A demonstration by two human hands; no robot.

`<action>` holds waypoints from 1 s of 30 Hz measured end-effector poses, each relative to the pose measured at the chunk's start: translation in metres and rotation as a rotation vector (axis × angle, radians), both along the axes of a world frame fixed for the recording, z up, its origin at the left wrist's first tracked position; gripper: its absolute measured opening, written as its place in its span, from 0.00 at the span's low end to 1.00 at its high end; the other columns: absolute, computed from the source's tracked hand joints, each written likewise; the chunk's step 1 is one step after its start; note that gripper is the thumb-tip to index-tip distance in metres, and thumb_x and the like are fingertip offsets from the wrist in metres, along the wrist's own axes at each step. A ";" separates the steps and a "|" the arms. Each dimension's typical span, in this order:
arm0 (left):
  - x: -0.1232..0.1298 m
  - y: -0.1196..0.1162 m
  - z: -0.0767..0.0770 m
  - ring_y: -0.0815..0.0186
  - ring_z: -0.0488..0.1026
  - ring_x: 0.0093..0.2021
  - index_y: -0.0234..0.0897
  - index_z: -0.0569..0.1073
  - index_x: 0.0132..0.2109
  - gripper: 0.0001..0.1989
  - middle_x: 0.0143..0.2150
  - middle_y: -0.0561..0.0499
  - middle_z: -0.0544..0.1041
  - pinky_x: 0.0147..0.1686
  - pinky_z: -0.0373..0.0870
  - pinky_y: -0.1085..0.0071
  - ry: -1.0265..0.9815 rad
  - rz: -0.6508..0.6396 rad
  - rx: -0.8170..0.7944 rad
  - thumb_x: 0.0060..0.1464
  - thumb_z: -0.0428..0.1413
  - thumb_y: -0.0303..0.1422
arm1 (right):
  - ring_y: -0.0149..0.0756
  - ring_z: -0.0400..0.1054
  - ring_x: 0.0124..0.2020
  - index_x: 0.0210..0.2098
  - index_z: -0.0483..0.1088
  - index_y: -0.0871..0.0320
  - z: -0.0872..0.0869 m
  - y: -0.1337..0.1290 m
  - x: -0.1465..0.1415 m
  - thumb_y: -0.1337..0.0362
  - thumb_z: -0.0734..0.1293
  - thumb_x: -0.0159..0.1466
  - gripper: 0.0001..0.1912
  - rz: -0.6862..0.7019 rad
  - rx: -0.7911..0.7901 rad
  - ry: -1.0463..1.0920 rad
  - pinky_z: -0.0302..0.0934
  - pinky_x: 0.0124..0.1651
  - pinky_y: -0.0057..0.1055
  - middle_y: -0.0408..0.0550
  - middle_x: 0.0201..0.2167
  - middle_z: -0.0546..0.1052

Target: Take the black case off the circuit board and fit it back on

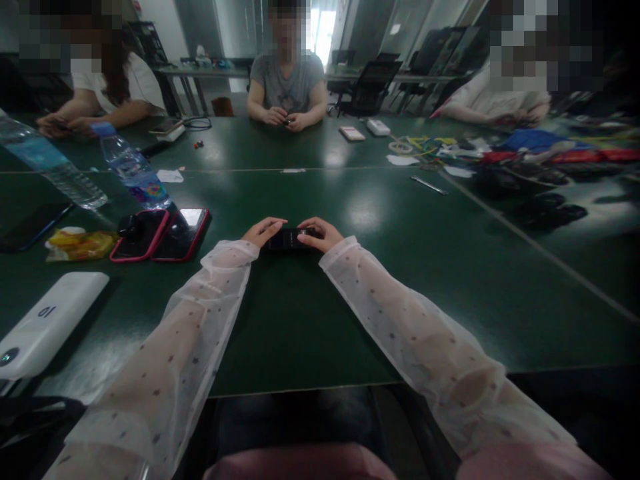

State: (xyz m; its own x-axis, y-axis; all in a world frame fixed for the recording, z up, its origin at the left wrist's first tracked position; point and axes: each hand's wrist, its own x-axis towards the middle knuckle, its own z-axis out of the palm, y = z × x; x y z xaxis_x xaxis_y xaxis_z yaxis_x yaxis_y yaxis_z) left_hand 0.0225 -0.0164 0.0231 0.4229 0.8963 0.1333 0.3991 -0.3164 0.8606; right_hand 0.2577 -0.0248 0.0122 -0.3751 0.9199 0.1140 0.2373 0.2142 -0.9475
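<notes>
A small black device (290,239) with a dark screen and faint light markings lies between my hands, low over the green table (300,320). My left hand (263,231) is closed around its left end, thumb along the near side. On the right end, my right hand (321,235) grips it, the thumb resting on its face near a small light part. Sheer white sleeves with dark stars cover both forearms.
At left are a white power bank (55,320), two red-edged phones (181,233), a yellow packet (80,245) and two water bottles (133,167). Cables and bags (540,150) pile at right; a metal strip (429,185) lies before them. Three people sit across.
</notes>
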 end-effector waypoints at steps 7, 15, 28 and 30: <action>0.003 -0.003 0.000 0.53 0.70 0.55 0.34 0.71 0.55 0.35 0.53 0.41 0.74 0.56 0.64 0.58 -0.007 0.057 -0.013 0.57 0.46 0.58 | 0.44 0.69 0.46 0.45 0.71 0.51 -0.003 0.000 0.001 0.46 0.71 0.55 0.23 -0.101 0.080 -0.140 0.62 0.55 0.53 0.49 0.45 0.73; -0.001 -0.001 -0.011 0.51 0.71 0.55 0.34 0.64 0.61 0.41 0.57 0.37 0.70 0.57 0.64 0.53 -0.020 0.033 0.026 0.48 0.57 0.58 | 0.49 0.62 0.53 0.46 0.71 0.49 -0.005 -0.002 -0.004 0.42 0.65 0.59 0.23 -0.224 0.117 -0.262 0.56 0.60 0.54 0.51 0.42 0.69; -0.007 0.013 -0.025 0.50 0.70 0.58 0.35 0.64 0.60 0.42 0.57 0.37 0.71 0.59 0.63 0.51 0.051 -0.003 0.129 0.40 0.68 0.43 | 0.50 0.62 0.52 0.47 0.69 0.51 -0.010 -0.002 -0.007 0.37 0.65 0.56 0.30 -0.278 0.151 -0.254 0.58 0.59 0.53 0.54 0.43 0.67; -0.007 0.012 -0.024 0.50 0.70 0.57 0.34 0.64 0.60 0.42 0.57 0.37 0.72 0.58 0.63 0.51 0.044 0.002 0.137 0.40 0.68 0.44 | 0.51 0.62 0.53 0.49 0.68 0.51 -0.010 -0.004 -0.006 0.41 0.70 0.53 0.31 -0.250 0.181 -0.261 0.59 0.58 0.53 0.54 0.45 0.68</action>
State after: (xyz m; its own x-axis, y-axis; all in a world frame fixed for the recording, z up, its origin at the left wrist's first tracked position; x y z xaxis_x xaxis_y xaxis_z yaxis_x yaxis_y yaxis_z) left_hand 0.0156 -0.0047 -0.0011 0.4293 0.8719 0.2356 0.4359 -0.4285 0.7914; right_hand 0.2514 -0.0285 0.0027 -0.1801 0.9602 0.2133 0.5311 0.2775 -0.8006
